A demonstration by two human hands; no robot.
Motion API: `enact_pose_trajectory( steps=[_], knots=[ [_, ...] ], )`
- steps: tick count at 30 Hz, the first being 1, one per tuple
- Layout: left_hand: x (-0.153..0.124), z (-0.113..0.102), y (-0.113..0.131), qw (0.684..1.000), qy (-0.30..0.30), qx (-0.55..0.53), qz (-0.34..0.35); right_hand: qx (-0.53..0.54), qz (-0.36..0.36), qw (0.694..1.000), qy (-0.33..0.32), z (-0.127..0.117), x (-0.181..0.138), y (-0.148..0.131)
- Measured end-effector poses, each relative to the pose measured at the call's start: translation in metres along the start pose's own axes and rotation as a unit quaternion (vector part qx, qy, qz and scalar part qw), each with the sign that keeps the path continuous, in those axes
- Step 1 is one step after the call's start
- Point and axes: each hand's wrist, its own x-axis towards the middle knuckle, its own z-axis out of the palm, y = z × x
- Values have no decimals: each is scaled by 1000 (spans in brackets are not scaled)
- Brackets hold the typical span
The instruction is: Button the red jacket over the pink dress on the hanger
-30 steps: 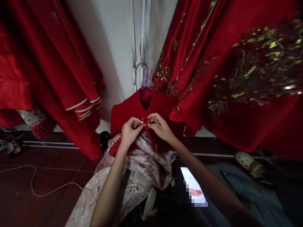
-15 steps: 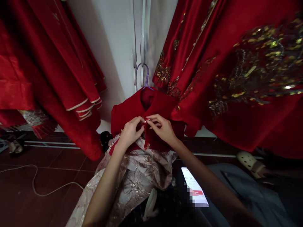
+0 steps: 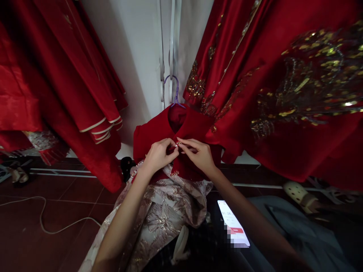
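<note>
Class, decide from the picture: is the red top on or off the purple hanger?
On: the purple hanger sticks up out of the red top.

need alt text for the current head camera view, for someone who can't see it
The left hand and right hand meet, fingers pinched, at the front of a red top on a purple hanger. Pale, shiny patterned fabric bunches below it. More red garments hang on both sides, and a lit phone shows at lower right.

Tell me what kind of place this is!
Maybe a costume room or clothes shop: red clothes hang on both sides, some with gold sequins, and a red top hangs on a purple hanger.
</note>
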Motion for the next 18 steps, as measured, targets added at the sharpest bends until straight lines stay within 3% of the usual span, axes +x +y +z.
enact_pose_trajectory(
  steps=[10, 18],
  knots=[
    [2, -3, 2, 999, -16, 34, 6, -4, 1, 1000, 6, -1, -1, 1],
    [4, -6, 5, 994, -53, 86, 49, -12, -2, 1000, -17, -2, 0, -2]
  ],
)
